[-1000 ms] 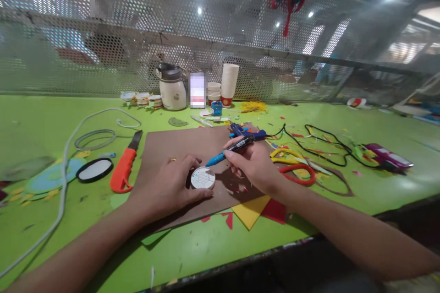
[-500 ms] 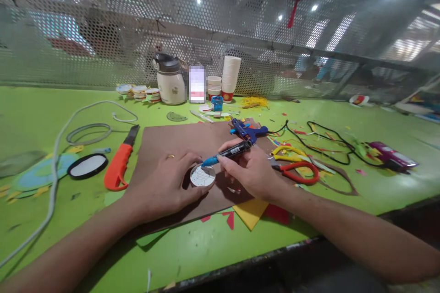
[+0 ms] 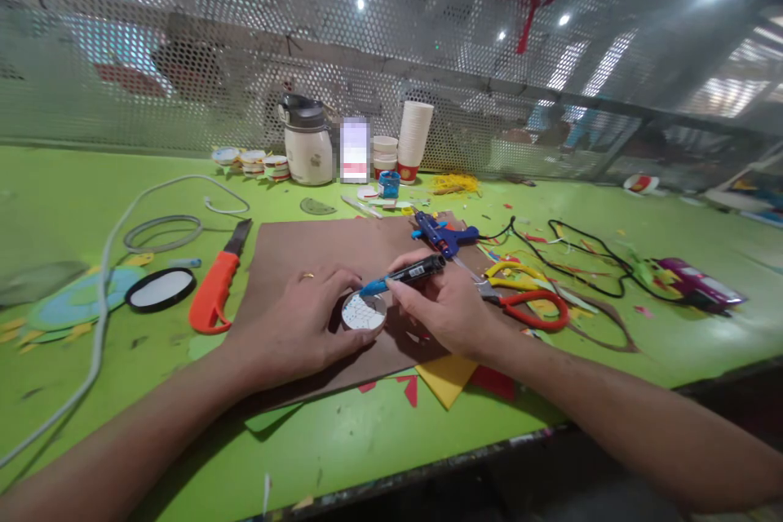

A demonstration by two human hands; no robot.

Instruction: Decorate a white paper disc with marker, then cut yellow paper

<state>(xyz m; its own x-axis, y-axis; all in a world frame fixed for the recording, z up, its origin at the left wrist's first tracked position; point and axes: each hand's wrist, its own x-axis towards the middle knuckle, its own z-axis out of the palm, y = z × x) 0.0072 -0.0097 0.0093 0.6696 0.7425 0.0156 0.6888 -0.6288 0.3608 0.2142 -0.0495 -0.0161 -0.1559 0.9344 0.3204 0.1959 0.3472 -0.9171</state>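
Observation:
A small white disc (image 3: 363, 312), patterned with dark lines and dots, rests over the brown board (image 3: 287, 249). My left hand (image 3: 299, 322) curves around it, thumb at the near edge and fingers at the far side. Between the fingers of my right hand (image 3: 446, 306) is a black marker (image 3: 413, 271) with a blue front end. Its tip points left and down at the upper part of the disc; whether it touches the surface I cannot tell. Right of my right hand lie scissors (image 3: 535, 310) with orange handles.
An orange-handled saw (image 3: 214, 294) and a black-rimmed white disc (image 3: 161, 289) lie left. A blue glue gun (image 3: 446, 235) with a black cord is behind my right hand. At the back stand a white jug (image 3: 309, 153), a phone (image 3: 355, 151), stacked paper cups (image 3: 414, 134) and a blue paint jar (image 3: 388, 184).
The whole view has shifted slightly. Both hands keep their hold on the disc and marker, and the marker tip stays near the disc's upper part.

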